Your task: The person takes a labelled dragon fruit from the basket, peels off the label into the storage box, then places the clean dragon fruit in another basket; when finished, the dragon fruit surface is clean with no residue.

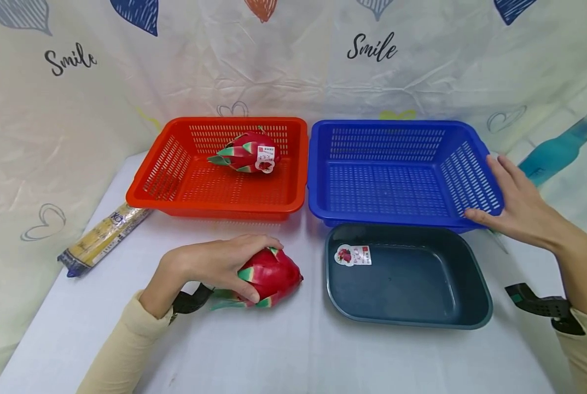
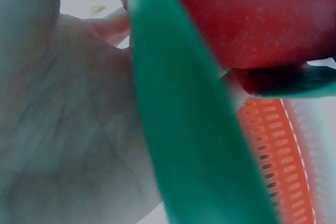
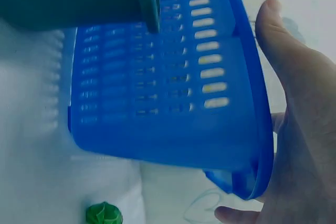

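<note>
My left hand (image 1: 224, 265) grips a red dragon fruit (image 1: 277, 276) with green-tipped scales, low at the table in front of the red basket. In the left wrist view, one long green scale (image 2: 189, 108) crosses close before the palm. My right hand (image 1: 527, 210) rests on the blue basket (image 1: 382, 219) at its front right corner, the thumb over the rim and the straight fingers along the right side. Below that basket, a dark teal tub (image 1: 406, 317) stands with a dragon-fruit sticker (image 1: 353, 255) inside it.
A second dragon fruit (image 1: 249, 153), with a label, lies in the red basket (image 1: 219, 208). A yellow pasta packet (image 1: 103, 235) lies at the left, partly under that basket. A crumpled green thing (image 3: 104, 213) shows low in the right wrist view. Behind hangs a printed cloth (image 1: 283, 60).
</note>
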Tool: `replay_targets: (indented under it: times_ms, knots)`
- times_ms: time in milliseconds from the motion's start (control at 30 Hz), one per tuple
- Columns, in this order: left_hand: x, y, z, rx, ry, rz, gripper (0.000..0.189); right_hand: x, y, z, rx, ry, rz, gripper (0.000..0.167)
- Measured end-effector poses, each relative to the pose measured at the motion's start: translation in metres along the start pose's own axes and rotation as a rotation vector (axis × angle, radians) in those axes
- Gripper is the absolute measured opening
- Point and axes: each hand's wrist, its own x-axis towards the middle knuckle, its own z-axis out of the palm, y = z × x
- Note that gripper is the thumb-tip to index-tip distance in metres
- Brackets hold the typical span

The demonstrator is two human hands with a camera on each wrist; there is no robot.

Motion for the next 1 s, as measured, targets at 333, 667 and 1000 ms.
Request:
replay_targets:
  times_ms: [333,667,1000]
  knots:
    - [0.004,0.005,0.008,0.079,0.019,0.008,0.098,0.003,0.017,0.003,0.174,-0.031,-0.046,0.111]
    - [0.005,0.013,0.014,0.166,0.055,-0.061,0.099,0.002,0.02,0.003,0.276,-0.129,-0.029,0.111]
    - [0.007,0.016,0.016,0.207,0.06,-0.078,0.098,0.0,0.02,-0.002,0.19,-0.201,0.06,0.116]
